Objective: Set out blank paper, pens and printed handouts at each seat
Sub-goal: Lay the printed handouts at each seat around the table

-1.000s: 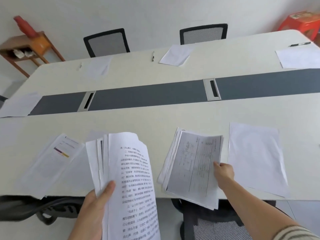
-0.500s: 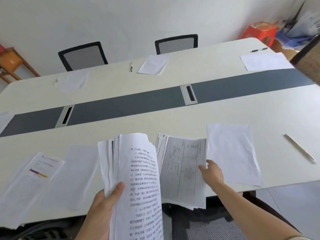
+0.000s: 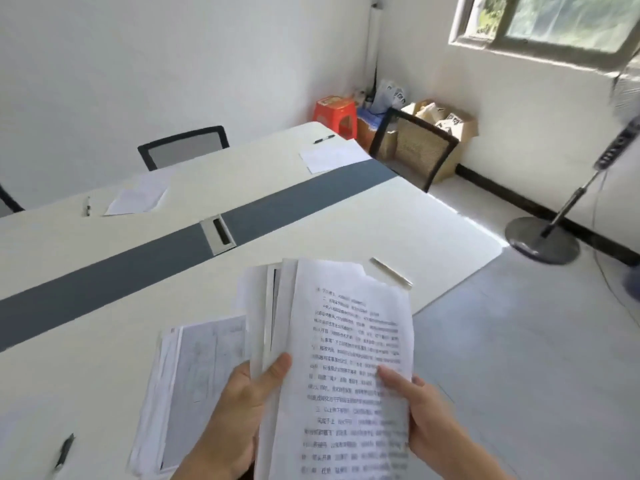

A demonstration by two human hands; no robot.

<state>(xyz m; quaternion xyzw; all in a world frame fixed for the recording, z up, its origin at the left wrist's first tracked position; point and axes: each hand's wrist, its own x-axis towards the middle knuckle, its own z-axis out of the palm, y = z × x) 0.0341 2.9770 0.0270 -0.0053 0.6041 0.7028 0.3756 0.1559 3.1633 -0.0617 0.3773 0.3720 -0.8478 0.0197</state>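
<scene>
The left hand (image 3: 235, 420) grips a thick stack of printed pages (image 3: 346, 341) with its thumb on top, the right hand (image 3: 426, 420) pinches the top page's right edge, and the stack is held up over the near side of the white table (image 3: 381, 220), just beside a pile of handouts (image 3: 201, 368) lying flat.

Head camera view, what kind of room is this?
Most likely an office meeting room: a long table with a grey cable strip down its middle, mesh-backed chairs drawn up to it, and a sheet of paper with a pen beside it at the far seats.
</scene>
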